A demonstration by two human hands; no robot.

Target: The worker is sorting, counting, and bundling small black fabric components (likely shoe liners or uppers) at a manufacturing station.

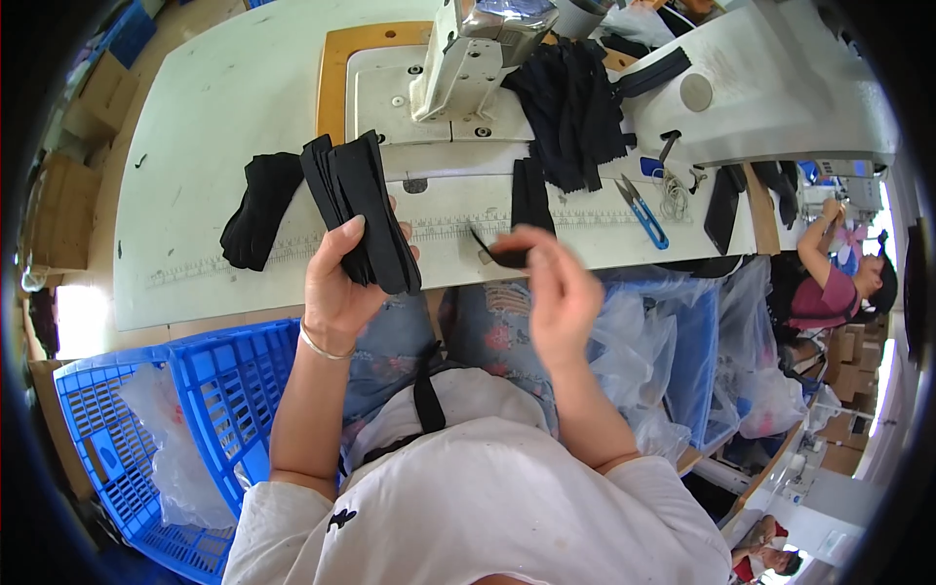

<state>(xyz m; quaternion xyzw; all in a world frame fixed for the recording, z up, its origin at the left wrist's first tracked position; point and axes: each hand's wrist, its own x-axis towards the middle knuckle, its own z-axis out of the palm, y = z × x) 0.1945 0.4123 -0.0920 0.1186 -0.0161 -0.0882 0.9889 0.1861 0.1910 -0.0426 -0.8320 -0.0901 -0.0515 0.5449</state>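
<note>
At the sewing table's near edge, both hands hold black strips

We look down, reading the view as a clock face, over a white shirt (pixel 458 497) at six o'clock. Patterned jeans (pixel 497 322) show just above it, and a slatted blue basket (pixel 234 390) stands at eight, a clear plastic bag (pixel 171 458) in it. More clear bags (pixel 624 361) bunch at four, below the table edge.

Nearer the middle, we see the left hand (pixel 346 268) at about ten o'clock, a pale bangle (pixel 327 343) round its wrist. It grips a stack of black strips (pixel 359 210), thumb across the front and fingertips round the right side. The right hand (pixel 561 288), at three, is blurred; its fingers close on a thin dark piece (pixel 507 258) near the centre. We cannot tell whether that joins the black band (pixel 530 195) lying just beyond it.

Across the white table (pixel 214 107), a folded black bundle (pixel 261 210) lies just beside the stack, farther out toward ten. Blue-handled snips (pixel 645 216) rest at two, near a coiled pale cord (pixel 674 198).

Farther off, we find a sewing machine (pixel 458 78) at twelve and a heap of black strips (pixel 570 117) at one. Well beyond, a co-worker in a dark red top (pixel 824 300) sits at three.
</note>
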